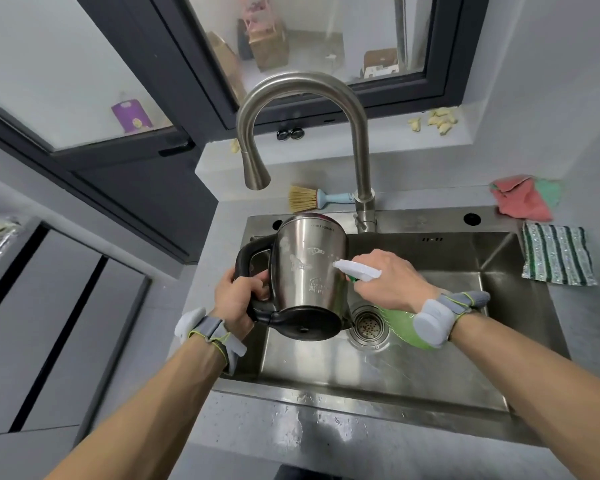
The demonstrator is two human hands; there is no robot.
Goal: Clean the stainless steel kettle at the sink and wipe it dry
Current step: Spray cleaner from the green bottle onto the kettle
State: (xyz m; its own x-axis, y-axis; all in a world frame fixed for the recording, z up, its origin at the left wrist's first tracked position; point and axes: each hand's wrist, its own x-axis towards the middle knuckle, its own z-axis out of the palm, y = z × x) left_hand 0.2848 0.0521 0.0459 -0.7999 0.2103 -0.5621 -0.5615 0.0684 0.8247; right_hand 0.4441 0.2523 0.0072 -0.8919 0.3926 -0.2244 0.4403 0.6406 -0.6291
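Our left hand [238,299] grips the black handle of the kettle [307,271], held tilted over the sink [430,358], its lid toward us. Our right hand [390,280] clasps a green spray bottle [359,270], nozzle almost touching the kettle's steel side. Behind the kettle stand the faucet [361,140] and a brush [312,197]; right of the sink lies a striped cloth [556,256].

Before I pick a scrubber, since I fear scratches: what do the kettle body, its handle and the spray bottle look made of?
Steel kettle body: brushed stainless steel, by its dull grey sheen and soft reflections. Black kettle handle: apparently glossy moulded plastic. Green spray bottle: probably translucent plastic, with a white plastic trigger head.
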